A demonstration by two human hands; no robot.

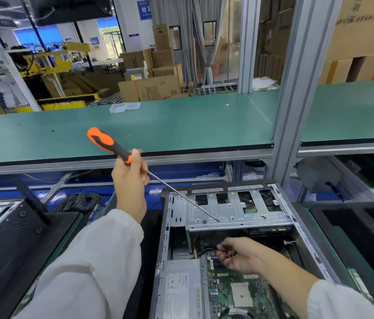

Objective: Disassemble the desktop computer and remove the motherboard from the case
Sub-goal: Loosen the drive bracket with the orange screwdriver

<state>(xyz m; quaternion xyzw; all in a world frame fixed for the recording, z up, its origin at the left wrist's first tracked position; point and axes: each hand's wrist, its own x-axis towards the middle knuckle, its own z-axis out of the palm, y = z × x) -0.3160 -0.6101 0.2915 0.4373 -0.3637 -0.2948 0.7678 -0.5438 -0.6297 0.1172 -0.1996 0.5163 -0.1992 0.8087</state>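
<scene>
Two hands are busy over the open computer case point(166, 238), my landmark. My left hand point(131, 180), raised beyond the case's left wall, grips a long orange-and-black screwdriver point(110, 143) near the base of its handle; the shaft slants down so its tip sits on or just above the silver drive cage point(234, 215) at the case's far end. My right hand point(236, 254) is down inside the case, just nearer than the cage, fingers curled around a black cable connector point(211, 247) at the far edge of the green motherboard point(234, 288). I judge this step is unplugging: I would pull straight out along the connector, holding the plug body and not the wires, and keep the screwdriver tip off the board. The motherboard lies flat in the case's floor, beside the grey power supply point(181, 288) against the left wall. Beyond the case, on the green bench, sits a clear plastic box point(125, 107); I cannot tell its contents.
</scene>
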